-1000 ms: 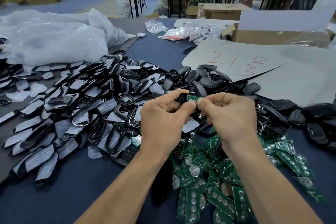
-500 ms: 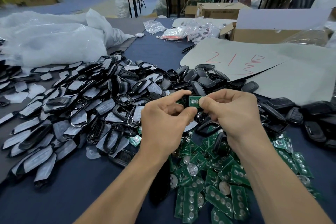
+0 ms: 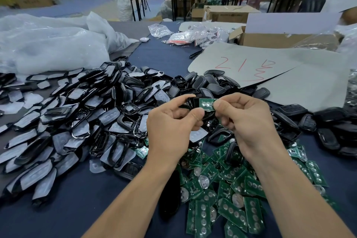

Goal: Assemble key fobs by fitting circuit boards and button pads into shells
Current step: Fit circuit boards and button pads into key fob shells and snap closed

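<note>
1. Since a second ago, more of the green face of the circuit board point(image 3: 206, 104) shows between the thumbs; both hands keep roughly their spot just nearer the person than the grey sheet point(image 3: 270, 71) with red marks.
2. Count: two hands, one held board, one held black shell point(image 3: 192, 102). The loose parts are too many to count.
3. The held board's long axis runs left to right across the view, its face with round contacts turned up toward the camera. Its left end meets the shell; its right end points at the right hand.
4. The left grip point(image 3: 172, 125) pinches the shell between thumb and forefinger. The right grip point(image 3: 249, 121) pinches the board's right end, so the board bridges the two grips.
5. A heap of green boards point(image 3: 231, 189) lies on the bench point(image 3: 77, 208), nearer than the sheet. Black frames with pale button pads point(image 3: 77, 118) spread left of the sheet, and dark shells point(image 3: 208, 83) touch its near-left edge.
</note>
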